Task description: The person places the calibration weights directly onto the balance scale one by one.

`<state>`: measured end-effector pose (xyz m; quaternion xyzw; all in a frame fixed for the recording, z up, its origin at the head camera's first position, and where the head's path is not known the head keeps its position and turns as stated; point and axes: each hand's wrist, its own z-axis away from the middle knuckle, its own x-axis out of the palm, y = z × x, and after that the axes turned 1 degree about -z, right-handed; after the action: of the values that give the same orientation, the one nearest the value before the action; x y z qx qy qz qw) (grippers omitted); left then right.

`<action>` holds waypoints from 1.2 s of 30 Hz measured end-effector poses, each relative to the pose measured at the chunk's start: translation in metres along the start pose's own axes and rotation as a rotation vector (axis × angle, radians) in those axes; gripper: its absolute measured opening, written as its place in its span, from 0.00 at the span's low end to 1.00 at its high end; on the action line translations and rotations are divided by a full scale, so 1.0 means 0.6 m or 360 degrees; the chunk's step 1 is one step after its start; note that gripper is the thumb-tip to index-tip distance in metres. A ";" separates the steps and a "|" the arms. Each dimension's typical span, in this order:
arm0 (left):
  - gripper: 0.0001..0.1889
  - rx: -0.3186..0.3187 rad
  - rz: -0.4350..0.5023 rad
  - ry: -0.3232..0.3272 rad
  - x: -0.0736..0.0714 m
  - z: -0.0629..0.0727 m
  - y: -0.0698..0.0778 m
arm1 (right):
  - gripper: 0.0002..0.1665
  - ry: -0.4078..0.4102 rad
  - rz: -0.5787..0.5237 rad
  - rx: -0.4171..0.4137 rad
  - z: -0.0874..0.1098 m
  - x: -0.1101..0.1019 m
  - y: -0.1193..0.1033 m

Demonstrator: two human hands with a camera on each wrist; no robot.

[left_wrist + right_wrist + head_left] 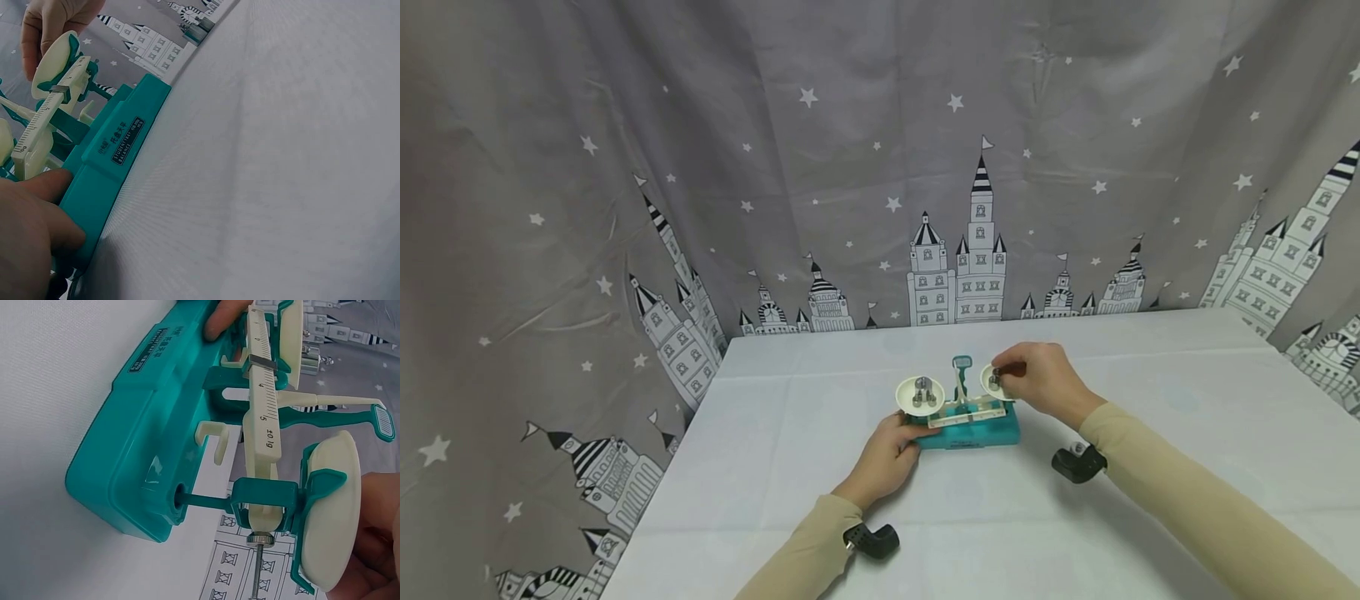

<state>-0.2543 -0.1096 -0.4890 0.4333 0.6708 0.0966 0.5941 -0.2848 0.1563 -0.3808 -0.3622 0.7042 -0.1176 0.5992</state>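
Observation:
A teal student balance [973,433] with two cream pans stands on the white-covered table. My left hand [883,462] grips the left end of its base, thumb and finger on the teal body in the left wrist view. Several metal weights [923,392] stand in the left pan [904,400]. Over the right pan [331,512] is my right hand [1045,379], its fingertips pinching a small metal weight [996,372]. Another weight [993,384] shows just below. In the right wrist view, the pan hides the fingertips. A cream graduated beam [262,394] carries a metal slider [261,361].
The white table cover [775,433] spreads around the balance. Behind and to the left hangs a grey curtain [850,108] printed with castles and stars. Each wrist wears a black camera, one on the left [872,542] and one on the right [1078,463].

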 end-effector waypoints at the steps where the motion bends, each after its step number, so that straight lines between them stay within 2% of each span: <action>1: 0.21 0.0004 -0.0002 0.0001 0.000 0.000 0.000 | 0.15 0.0002 -0.0004 -0.0001 0.000 0.000 0.000; 11: 0.22 0.0012 -0.0012 0.0003 0.000 0.001 -0.001 | 0.15 0.0065 -0.0026 -0.0035 0.001 -0.001 0.002; 16: 0.21 0.0012 -0.0008 0.0000 0.000 0.001 -0.001 | 0.12 0.0220 -0.0012 -0.0117 0.007 -0.014 0.007; 22: 0.21 0.0008 -0.0007 -0.0010 -0.001 0.001 0.001 | 0.09 0.0437 0.0012 -0.0163 0.034 -0.036 0.031; 25: 0.21 0.0004 -0.0007 -0.0010 -0.001 0.001 0.001 | 0.09 0.0476 0.0015 -0.0117 0.051 -0.048 0.046; 29: 0.21 -0.0012 -0.0003 -0.0010 -0.001 0.002 0.001 | 0.09 0.0451 0.0004 -0.0013 0.075 -0.063 0.064; 36: 0.21 -0.0002 -0.0006 -0.0013 -0.001 0.000 0.002 | 0.08 0.0423 -0.0024 0.0092 0.112 -0.066 0.101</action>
<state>-0.2535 -0.1091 -0.4878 0.4321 0.6690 0.0942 0.5974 -0.2438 0.2431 -0.4043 -0.3312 0.7710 -0.1893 0.5100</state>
